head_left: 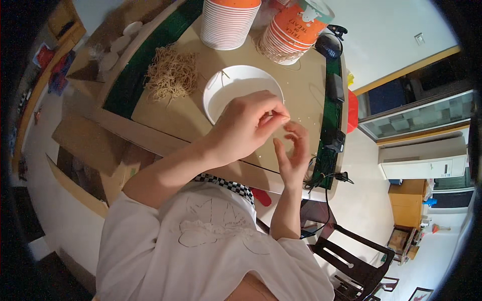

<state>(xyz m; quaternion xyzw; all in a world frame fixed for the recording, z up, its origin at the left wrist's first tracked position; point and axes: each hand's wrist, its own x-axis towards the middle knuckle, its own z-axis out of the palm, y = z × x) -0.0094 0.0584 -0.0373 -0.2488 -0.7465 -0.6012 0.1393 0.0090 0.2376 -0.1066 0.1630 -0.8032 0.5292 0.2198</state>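
Pinching near the bowl (217,95): left hand (247,123), fingertips together (holding something? can't tell); right hand (295,156) just beside, fingers parted.

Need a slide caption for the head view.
Pinched left hand and open right hand beside a white bowl, with tangled tan strings and stacked cups beyond.

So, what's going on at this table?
A person's left hand pinches thumb and fingers together near a white bowl; anything between them is too small to tell. The right hand is close by, curled but open. Tan strings lie heaped left of the bowl, and two stacks of paper cups stand behind it.
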